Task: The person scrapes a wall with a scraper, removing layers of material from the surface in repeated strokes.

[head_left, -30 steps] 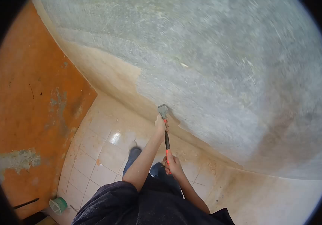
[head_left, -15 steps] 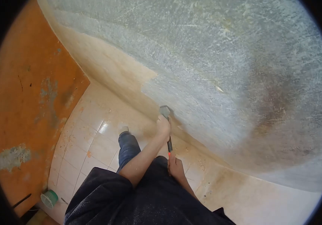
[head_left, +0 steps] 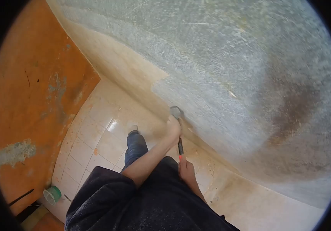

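Note:
I hold a long-handled scraper with both hands. Its wide grey head [head_left: 176, 111] lies against the grey lower part of the wall, near the pale strip at its base. My left hand [head_left: 174, 125] is closed around the tool just behind that head. Between my hands the black handle [head_left: 180, 147] shows, with a red-orange band further down. Lower on the handle, my right hand [head_left: 186, 169] is wrapped round it, close to my body; the handle's end is hidden. The wall [head_left: 219, 96] is mottled and scratched, with cream coating left of the head.
An orange wall [head_left: 26, 96] with worn patches stands at the left. Dusty tiles and small crumbs cover the floor [head_left: 86, 148]. A green tub [head_left: 52, 195] sits at the lower left. My leg in jeans [head_left: 136, 146] is forward on the floor.
The view has shifted slightly, so the walls, tub and hands appear a little further right. Both hands keep their hold on the scraper, whose head stays at the wall.

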`<act>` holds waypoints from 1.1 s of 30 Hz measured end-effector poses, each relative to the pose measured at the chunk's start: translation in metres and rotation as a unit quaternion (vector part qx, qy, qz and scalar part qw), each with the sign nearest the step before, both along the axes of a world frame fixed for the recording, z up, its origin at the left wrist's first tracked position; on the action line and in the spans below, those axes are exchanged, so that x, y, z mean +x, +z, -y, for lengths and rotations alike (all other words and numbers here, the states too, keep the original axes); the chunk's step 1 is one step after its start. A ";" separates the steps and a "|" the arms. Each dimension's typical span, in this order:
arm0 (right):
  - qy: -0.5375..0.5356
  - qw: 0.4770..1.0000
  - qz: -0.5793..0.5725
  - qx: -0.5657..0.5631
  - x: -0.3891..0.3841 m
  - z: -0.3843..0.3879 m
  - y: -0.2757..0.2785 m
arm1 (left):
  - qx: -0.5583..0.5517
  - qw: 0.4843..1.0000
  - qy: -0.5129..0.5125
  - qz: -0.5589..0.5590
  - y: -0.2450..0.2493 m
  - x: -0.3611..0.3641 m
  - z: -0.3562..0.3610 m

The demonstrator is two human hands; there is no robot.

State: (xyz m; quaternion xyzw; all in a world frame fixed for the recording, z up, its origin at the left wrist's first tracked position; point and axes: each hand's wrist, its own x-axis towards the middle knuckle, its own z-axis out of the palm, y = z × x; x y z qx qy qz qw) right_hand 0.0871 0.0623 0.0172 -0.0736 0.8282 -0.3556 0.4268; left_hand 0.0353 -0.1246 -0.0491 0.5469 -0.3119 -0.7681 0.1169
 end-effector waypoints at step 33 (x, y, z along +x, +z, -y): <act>-0.090 0.993 0.040 -0.058 0.036 0.011 -0.039 | 0.079 0.992 -0.057 -0.085 0.013 0.014 0.017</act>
